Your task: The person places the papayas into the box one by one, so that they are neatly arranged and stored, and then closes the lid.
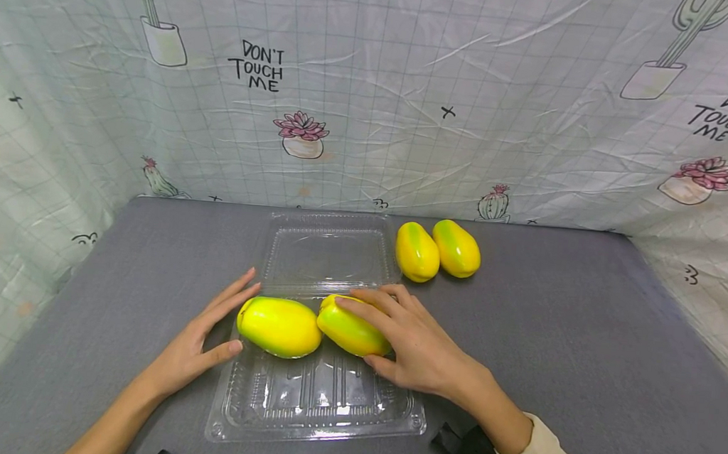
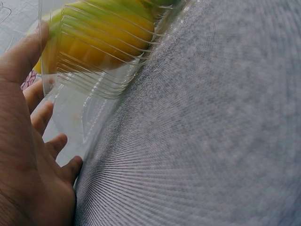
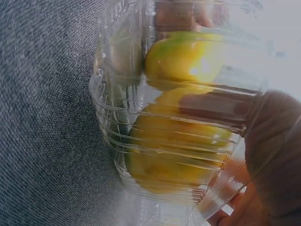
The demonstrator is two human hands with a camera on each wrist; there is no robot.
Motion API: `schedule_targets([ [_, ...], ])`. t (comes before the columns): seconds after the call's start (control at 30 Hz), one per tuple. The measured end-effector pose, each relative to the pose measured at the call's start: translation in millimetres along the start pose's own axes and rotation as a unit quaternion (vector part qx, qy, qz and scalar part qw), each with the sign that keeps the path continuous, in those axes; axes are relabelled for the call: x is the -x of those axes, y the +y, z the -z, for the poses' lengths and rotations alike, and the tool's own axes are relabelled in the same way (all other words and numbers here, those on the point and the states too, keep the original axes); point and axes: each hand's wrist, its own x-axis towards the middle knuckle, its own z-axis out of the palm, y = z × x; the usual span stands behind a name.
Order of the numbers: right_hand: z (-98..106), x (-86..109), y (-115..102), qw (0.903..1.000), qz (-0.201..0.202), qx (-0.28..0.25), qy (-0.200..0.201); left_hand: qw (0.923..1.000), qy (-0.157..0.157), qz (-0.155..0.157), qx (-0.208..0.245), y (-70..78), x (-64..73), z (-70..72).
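Observation:
A transparent clamshell box [image 1: 317, 416] lies unfolded, its lid [image 1: 330, 253] toward the back. Two glossy yellow-green oval fruits are in the near half, end to end along its back part. My right hand [image 1: 422, 342] holds the right fruit [image 1: 351, 328], fingers over its top and thumb at its near side. Beside the left fruit [image 1: 280, 327], my left hand [image 1: 190, 349] is spread at the box's left edge, thumb apart from the fingers. The left wrist view shows this hand [image 2: 28, 155] against the clear wall; in the right wrist view both fruits show through the ribbed plastic [image 3: 178, 150].
Two more such fruits, a left one [image 1: 417, 252] and a right one [image 1: 456, 248], lie side by side right of the lid. A grey cloth [image 1: 560, 342] covers the table. Behind it hangs a printed curtain [image 1: 373, 114]. A black strap [image 1: 465, 445] is near the right wrist.

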Motion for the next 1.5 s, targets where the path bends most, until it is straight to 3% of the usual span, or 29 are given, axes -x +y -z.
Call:
schedule_targets([
  [0.4,6.6,-0.8,-3.9,0.9997,-0.001,-0.015,0.017,1.0,0.0,0.005,-0.001,1.9,0.7,0.8],
  [0.97,35.3,0.1,6.9,0.9926,-0.034,-0.032,0.112,0.9999,-0.002,0.013,0.003,2.5,-1.6,-1.0],
  [1.5,60.0,9.0,35.0,0.9771,-0.073,-0.042,0.196,1.0,0.001,0.005,0.002,0.1,0.2,-0.3],
])
